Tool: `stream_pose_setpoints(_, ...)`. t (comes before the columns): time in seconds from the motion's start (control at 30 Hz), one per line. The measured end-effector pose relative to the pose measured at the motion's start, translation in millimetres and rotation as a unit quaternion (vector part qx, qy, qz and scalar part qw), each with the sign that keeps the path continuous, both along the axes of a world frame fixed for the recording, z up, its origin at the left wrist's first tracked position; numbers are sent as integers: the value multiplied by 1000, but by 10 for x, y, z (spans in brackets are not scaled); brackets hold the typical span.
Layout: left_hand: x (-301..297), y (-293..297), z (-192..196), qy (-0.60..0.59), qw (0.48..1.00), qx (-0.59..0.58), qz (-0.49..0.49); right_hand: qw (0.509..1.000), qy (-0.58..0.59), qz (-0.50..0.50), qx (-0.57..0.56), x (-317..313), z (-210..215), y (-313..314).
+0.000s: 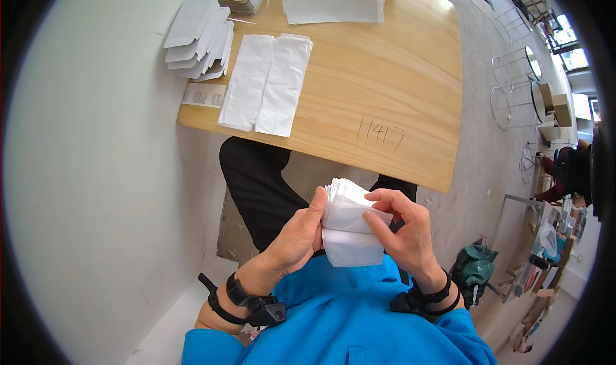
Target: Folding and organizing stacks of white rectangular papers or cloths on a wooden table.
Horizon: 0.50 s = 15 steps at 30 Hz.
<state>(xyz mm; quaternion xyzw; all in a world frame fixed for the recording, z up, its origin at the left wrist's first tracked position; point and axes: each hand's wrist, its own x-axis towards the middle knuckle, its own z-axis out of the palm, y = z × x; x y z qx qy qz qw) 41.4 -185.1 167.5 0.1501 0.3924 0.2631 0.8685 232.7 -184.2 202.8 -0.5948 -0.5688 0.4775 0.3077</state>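
Observation:
A thick stack of white paper bags (350,230) is held close to my chest, above my lap. My left hand (298,233) grips its left side, thumb along the edge. At the right side, my right hand (404,227) pinches the stack with its fingers across the top sheets. Both hands are below the near edge of a wooden table (385,76). On that table lie two flat white bags (266,86) side by side.
A fanned pile of flat white cartons (202,37) overhangs the table's left edge, with more white sheets (333,2) at the far end. A white wall fills the left. Wire stools (513,102) and a green bag (475,269) stand at the right.

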Motion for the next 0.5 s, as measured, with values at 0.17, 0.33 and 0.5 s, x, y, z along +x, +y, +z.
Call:
stream_pose_setpoints(0.17, 18, -29, -42, 1, 1000, 9, -14, 982, -92, 68, 150, 47, -66, -18)
stream_pose_setpoints(0.33, 68, -25, -46, 29, 999, 33, -20, 964, -118, 103, 215, 111, -142, -38)
stream_pose_setpoints(0.5, 43, -54, -120, 44, 997, 45, -41, 972, -105, 98, 186, 93, -96, -19)
